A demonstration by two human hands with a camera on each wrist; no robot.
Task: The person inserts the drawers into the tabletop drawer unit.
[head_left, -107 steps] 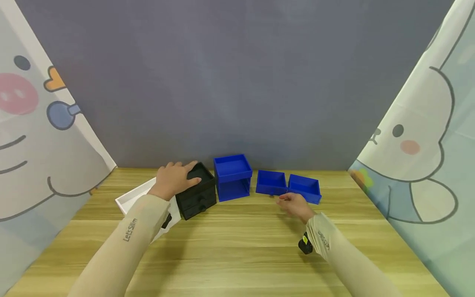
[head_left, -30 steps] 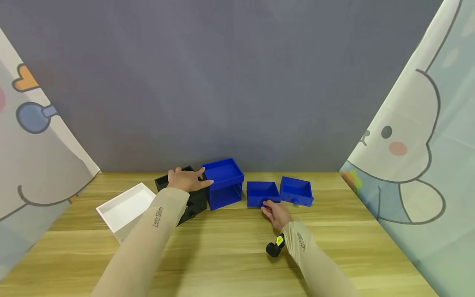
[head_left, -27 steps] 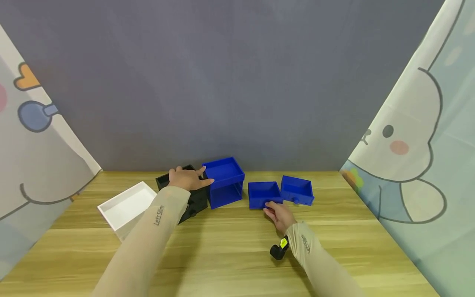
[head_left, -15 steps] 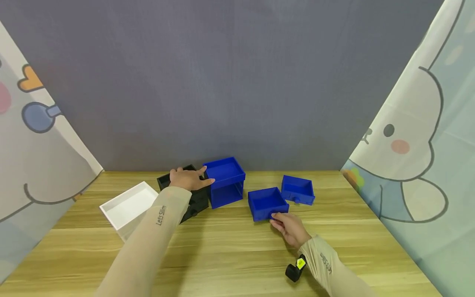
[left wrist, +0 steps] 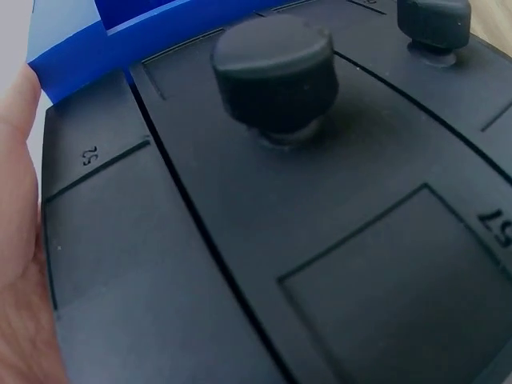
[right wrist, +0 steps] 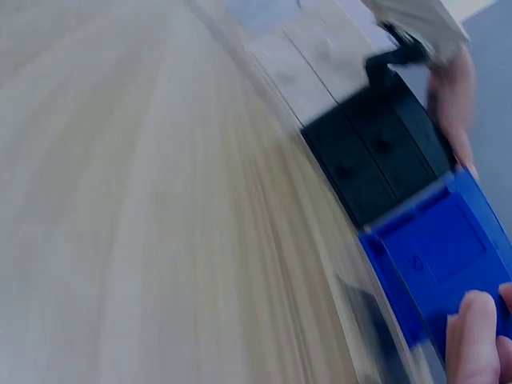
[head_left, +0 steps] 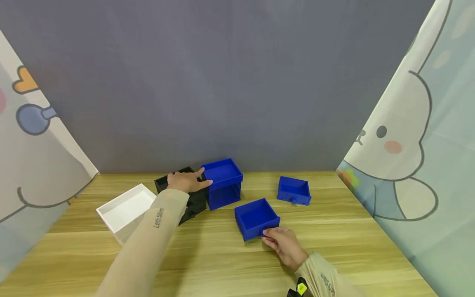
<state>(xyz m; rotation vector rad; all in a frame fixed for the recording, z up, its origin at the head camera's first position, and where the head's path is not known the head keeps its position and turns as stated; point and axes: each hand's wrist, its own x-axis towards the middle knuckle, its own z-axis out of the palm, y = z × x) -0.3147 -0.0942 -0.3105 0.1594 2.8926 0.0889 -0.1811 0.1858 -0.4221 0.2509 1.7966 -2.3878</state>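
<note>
Right hand (head_left: 285,246) pinched: its thumb and fingertips are closed on a blue drawer (head_left: 257,216) at the middle of its front wall, the exact spot mostly hidden by the thumb. That drawer lies at about 10 o'clock from the hand, hollow side up, its front turned a little toward 5 o'clock; whether it touches the table (head_left: 219,264) or is just above it, I cannot tell. At 12 o'clock from the same hand, well apart from it, sits another blue drawer (head_left: 294,190), its knob facing the person. Near the held drawer, toward 11 o'clock, stands a blue cabinet (head_left: 224,180) with a shallow tray top and a hollow front. Left hand (head_left: 185,181), at 10 o'clock from the right, lies over a black cabinet (head_left: 196,202) with its fingers spread; thumb and one finger stretch out to the blue cabinet's edge at 3 o'clock, and the left wrist view shows a fingertip at that cabinet's corner. Round black knobs (left wrist: 276,76) stick out from the black front. Toward 8 o'clock from the left hand is a white box (head_left: 126,208), partly behind the sleeve (head_left: 148,239). A grey backdrop (head_left: 222,82) rises at 12 o'clock.
</note>
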